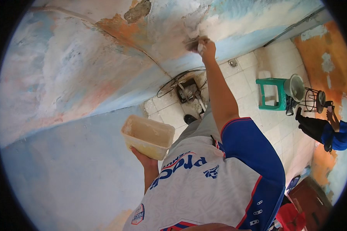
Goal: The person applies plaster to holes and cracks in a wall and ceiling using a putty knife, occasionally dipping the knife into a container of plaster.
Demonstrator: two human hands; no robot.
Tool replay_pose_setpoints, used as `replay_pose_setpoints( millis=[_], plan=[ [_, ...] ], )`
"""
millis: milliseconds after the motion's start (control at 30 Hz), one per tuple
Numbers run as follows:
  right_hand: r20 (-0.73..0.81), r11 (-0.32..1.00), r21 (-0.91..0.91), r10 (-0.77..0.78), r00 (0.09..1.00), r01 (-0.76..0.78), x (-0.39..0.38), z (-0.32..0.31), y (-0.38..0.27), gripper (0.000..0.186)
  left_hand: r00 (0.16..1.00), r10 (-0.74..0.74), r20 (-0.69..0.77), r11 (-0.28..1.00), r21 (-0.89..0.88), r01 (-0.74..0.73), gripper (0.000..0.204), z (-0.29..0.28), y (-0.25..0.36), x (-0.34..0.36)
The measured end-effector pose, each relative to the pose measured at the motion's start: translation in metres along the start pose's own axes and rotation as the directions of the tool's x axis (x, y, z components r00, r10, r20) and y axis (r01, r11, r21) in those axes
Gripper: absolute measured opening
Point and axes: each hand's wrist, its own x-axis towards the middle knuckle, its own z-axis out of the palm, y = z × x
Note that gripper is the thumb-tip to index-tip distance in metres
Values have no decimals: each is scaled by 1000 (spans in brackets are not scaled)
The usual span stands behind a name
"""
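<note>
My right hand (207, 47) reaches far forward with the arm stretched out and is closed on the handle of a small flat tool (196, 43), a scraper or putty knife pressed against the peeling wall (104, 65). The wall there shows white filler over patches of blue and orange paint. My left hand (145, 158) holds a cream rectangular plastic tub (148, 136) from below, close to my chest. I cannot see what lies inside the tub.
A white tiled floor (254, 96) lies below, with a small machine and coiled cables (187, 90) by the wall. A green plastic stool (273, 93) with a metal pot (295, 86) stands to the right. Another person (327, 129) sits at the far right.
</note>
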Motion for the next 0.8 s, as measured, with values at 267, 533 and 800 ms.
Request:
replay_pose_setpoints(
  millis=[267, 533, 800],
  plan=[
    [147, 791, 580, 134, 980, -195, -105, -40, -1, 17, 998, -33, -52, 998, -63, 30, 74, -17, -19, -10],
    [-73, 941, 271, 232, 970, -205, 2, -8, -80, 29, 999, -26, -44, 999, -28, 25, 76, -8, -13, 4],
    [-13, 855, 365, 402, 916, -370, -78, -59, 39, 52, 999, -32, 39, 999, -7, 32, 76, -6, -3, 8]
  ],
)
